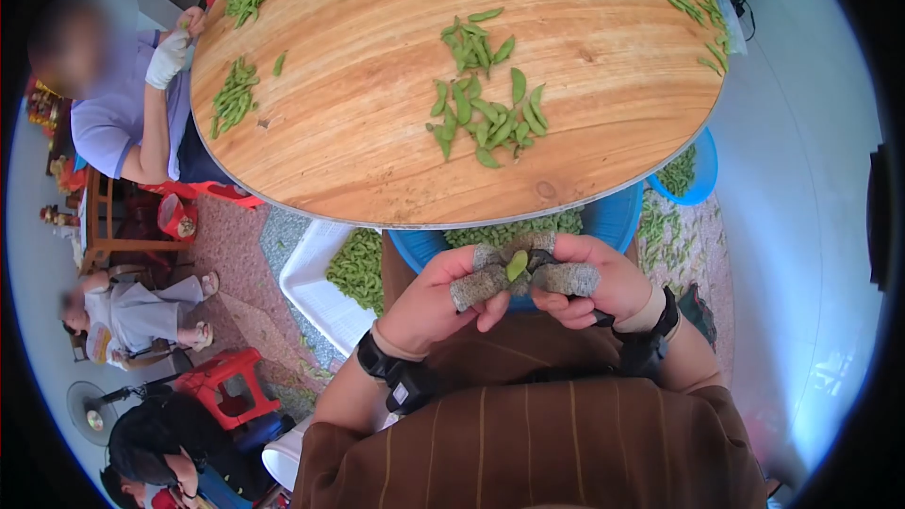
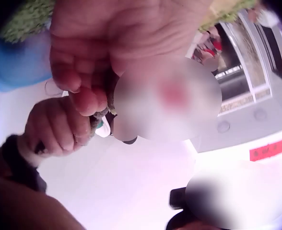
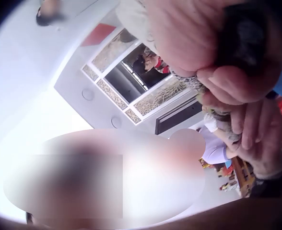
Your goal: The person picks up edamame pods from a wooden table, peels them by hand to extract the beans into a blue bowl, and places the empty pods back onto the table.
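Observation:
A green soybean pod [image 1: 517, 266] sits between the fingertips of both hands, over the blue tub in front of the lap. My left hand [image 1: 436, 297] pinches it from the left, and my right hand [image 1: 608, 285] pinches from the right. Grey knitted covers [image 1: 571, 279] wrap several fingers and thumbs. In the left wrist view the left hand [image 2: 126, 33] hides most of the pod; the right wrist view shows both hands' fingers meeting. Below them, shelled green beans [image 1: 537, 227] fill part of the blue tub [image 1: 617, 217].
Loose pods [image 1: 490, 118] lie on the round wooden table [image 1: 349, 123], with more piles near its edges. A white basket [image 1: 316, 269] of green pods or husks stands left. A smaller blue basin [image 1: 702, 170] stands right. Another person [image 1: 123, 132] sits at the table's left side.

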Motion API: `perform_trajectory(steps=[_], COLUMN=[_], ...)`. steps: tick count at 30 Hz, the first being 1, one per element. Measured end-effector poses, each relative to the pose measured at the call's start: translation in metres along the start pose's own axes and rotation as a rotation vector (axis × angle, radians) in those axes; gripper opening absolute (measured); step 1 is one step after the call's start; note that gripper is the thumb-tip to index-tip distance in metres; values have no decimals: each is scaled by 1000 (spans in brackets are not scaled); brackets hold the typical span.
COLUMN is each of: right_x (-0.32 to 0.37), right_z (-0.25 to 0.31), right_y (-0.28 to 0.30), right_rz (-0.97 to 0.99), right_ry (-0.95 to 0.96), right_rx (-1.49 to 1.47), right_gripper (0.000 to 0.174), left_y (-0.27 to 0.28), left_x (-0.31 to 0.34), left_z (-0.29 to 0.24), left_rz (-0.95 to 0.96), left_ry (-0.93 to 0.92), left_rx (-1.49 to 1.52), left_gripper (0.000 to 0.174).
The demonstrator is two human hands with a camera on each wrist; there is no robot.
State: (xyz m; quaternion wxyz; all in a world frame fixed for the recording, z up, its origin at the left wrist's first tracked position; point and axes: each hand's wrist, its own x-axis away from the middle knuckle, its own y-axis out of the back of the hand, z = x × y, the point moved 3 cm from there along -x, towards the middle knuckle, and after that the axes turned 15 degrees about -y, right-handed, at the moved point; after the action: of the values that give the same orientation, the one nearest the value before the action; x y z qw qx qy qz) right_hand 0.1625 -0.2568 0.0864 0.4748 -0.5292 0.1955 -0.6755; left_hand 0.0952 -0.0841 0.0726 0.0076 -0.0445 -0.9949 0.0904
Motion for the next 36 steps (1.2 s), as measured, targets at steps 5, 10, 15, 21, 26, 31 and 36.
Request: perform_trajectory(steps=[5, 10, 15, 21, 26, 31, 36], right_x=[-1, -7, -6, 2, -1, -6, -7], right_z=[0, -3, -9, -9, -6, -7, -6], right_y=[7, 6, 16, 19, 24, 18, 32], right_rz=[-176, -268, -213, -132, -707, -909, -932], right_ry=[7, 80, 131, 148, 590, 742, 668], right_rx=[143, 321, 306, 252, 971, 1427, 1463], right_gripper=[25, 22, 21, 21, 23, 23, 24], left_y=[-3, -9, -11, -13, -16, -13, -8], left_x=[-3, 0, 1, 5, 2, 1, 6], left_z=[3, -4, 3, 10, 17, 18, 20], left_rz=[45, 142, -7, 2, 132, 331, 279], left_ry=[-64, -519, -142, 234, 110, -105, 53], left_rx=[-231, -1249, -384, 492, -2, -606, -392], left_gripper=[16, 20, 18, 19, 22, 24, 24])
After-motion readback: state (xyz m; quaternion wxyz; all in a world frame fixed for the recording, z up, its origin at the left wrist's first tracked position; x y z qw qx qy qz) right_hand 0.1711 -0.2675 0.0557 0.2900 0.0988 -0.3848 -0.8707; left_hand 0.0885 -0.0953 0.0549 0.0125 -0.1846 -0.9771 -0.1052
